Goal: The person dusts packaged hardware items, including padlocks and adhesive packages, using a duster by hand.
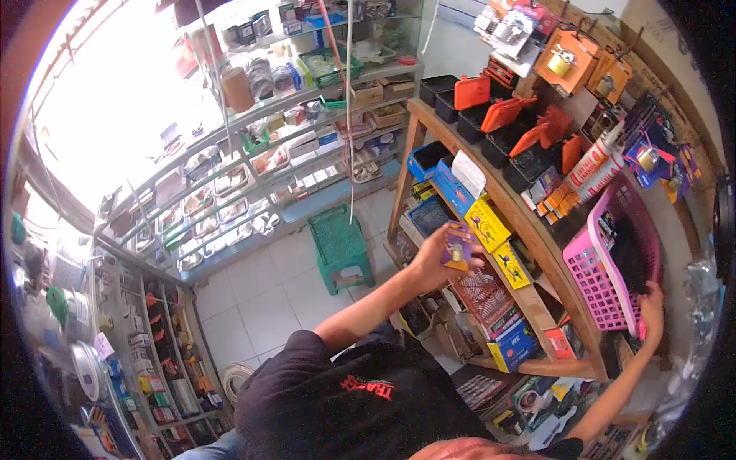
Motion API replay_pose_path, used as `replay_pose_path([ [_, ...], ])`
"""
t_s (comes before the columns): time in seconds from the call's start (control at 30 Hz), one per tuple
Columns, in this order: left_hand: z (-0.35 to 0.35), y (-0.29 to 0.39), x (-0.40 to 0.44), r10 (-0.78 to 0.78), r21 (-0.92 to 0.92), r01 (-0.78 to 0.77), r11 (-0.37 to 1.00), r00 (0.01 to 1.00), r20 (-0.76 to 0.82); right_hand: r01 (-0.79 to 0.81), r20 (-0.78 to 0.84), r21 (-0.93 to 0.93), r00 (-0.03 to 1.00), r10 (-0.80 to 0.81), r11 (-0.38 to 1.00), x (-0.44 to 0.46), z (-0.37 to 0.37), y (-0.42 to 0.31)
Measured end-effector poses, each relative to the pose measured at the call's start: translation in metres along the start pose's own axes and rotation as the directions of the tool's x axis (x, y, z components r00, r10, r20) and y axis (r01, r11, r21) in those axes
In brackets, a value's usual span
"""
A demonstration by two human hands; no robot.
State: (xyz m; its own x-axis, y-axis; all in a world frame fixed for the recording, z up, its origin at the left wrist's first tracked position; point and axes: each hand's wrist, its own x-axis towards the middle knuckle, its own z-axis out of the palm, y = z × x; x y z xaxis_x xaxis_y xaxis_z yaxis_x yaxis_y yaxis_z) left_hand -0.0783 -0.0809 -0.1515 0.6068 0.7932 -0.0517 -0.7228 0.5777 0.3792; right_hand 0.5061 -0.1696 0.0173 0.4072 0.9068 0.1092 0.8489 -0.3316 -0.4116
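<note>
Black cloth covers the person's torso, with red lettering on the shirt [368,387]. Beyond it the left hand [432,259] pinches one small card [458,232], purple with some orange, holding it up in front of the wooden rack [448,138]. I count one padlock [458,253] on that card. Its long axis runs roughly away from the person, purple end farthest out, tilted slightly. Over to the right, the right hand [652,310] is closed on the near end of one pink basket [589,272], which sits on the rack's top.

Two yellow boxes [488,222] stand on the shelf just past the card. Farther along the top I see two white tubes [602,182] and at least four orange lids [471,93]. One green stool [337,236] is on the tiles, and glass shelves [287,165] line the far side.
</note>
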Motion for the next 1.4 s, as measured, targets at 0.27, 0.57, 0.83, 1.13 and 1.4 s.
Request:
replay_pose_path([
  [0.27,-0.015,0.085,-0.055,0.359,-0.057,-0.363,0.93,0.931,-0.067,0.153,-0.463,0.641,0.858,0.22,0.752,-0.143,0.013,-0.098],
  [0.57,-0.017,0.109,-0.085,0.471,-0.02,-0.479,0.878,0.869,-0.148,0.1,-0.198,0.932,0.945,0.259,0.349,-0.254,0.208,-0.083],
  [0.83,-0.001,0.101,-0.073,0.325,0.179,-0.303,0.936,0.939,-0.11,0.393,-0.339,0.772,0.92,-0.198,0.499,-0.283,0.335,-0.111],
  [1.13,-0.046,0.04,-0.07,0.425,0.618,-0.174,0.767,0.859,-0.285,0.393,-0.015,0.714,0.836,-0.549,0.579,-0.206,0.312,-0.256],
  [1.4,0.047,0.098,-0.086,0.523,0.573,-0.274,0.773,0.786,-0.331,0.376,0.107,0.731,0.761,-0.64,0.57,-0.183,0.318,-0.263],
])
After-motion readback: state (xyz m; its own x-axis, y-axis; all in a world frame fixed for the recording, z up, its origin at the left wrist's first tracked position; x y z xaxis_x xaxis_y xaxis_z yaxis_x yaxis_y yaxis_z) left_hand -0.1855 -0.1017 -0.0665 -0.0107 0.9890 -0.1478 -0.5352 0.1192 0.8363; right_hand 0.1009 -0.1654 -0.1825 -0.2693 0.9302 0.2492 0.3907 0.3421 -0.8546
